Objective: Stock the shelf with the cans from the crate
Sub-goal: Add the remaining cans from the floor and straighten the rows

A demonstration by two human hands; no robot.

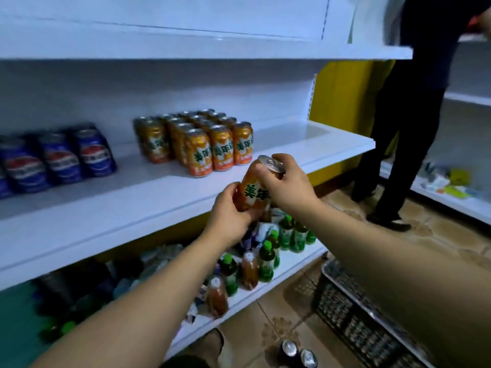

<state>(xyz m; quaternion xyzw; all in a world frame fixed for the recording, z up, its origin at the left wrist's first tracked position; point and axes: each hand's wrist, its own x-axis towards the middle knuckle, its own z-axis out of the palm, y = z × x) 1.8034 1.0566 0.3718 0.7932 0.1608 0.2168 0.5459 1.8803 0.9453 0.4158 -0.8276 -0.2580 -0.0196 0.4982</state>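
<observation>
Head view: left hand (pixel 228 208) grips the base of a tilted orange can (pixel 252 193), right hand (pixel 288 183) fingers (pixel 281 158) curled round its top, before the white middle shelf (pixel 132 187); stocked orange cans (pixel 196 142) behind, blue cans (pixel 58 158) left, crate (pixel 358 314) on tiled floor (pixel 265 312)

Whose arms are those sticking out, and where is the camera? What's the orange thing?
The camera sits on a person's head and looks down, so of them you see only two arms. Their left hand grips the bottom of an orange metal drink can, and their right hand grips its silver top. In front is a white metal shelf. On it stand a block of matching orange cans and, to the left, blue cans. Bottles with green caps stand on the lower shelf. The black plastic crate sits on the floor at the right.
</observation>
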